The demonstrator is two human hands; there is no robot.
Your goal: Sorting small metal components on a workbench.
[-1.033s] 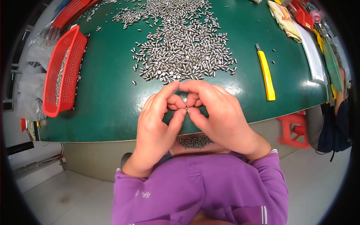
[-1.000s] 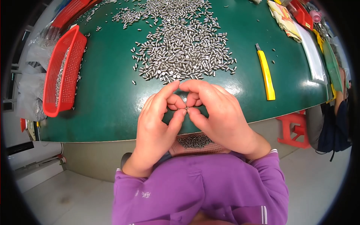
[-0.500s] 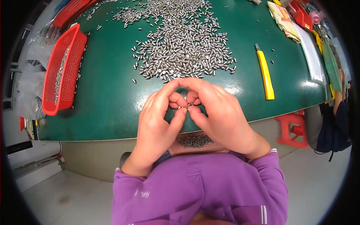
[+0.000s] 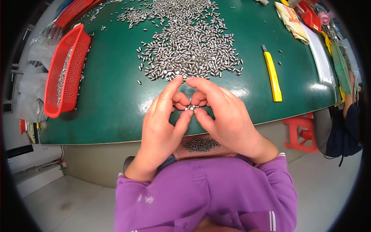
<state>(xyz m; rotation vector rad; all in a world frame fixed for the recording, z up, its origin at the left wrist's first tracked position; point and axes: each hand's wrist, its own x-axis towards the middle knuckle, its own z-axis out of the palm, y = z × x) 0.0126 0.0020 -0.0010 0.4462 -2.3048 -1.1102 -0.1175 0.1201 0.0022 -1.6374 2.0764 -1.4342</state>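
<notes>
My left hand (image 4: 159,118) and my right hand (image 4: 228,116) face each other over the near part of the green table. Several small shiny metal pieces (image 4: 191,108) lie between their fingertips. Thumb and bent fingers of each hand close on these pieces; their exact shape is too small to make out. Both index fingers arch forward, the tips slightly apart, close to the front of a big pile of small silver bullet-shaped metal parts (image 4: 189,50). Beneath my hands, a pinkish perforated basket (image 4: 185,154) at my lap contains more such parts.
A red perforated basket (image 4: 49,92) with metal parts stands at the left of the green table (image 4: 112,89). On the right lies a yellow utility knife (image 4: 273,77), its blade end away from me. Beyond are plastic bags (image 4: 319,54), a red stool (image 4: 299,133) and another person's arm (image 4: 349,102).
My index fingertips have parted slightly, and the left one has shifted a little forward. The metal pieces between my fingertips have moved slightly and are bunched closer together.
</notes>
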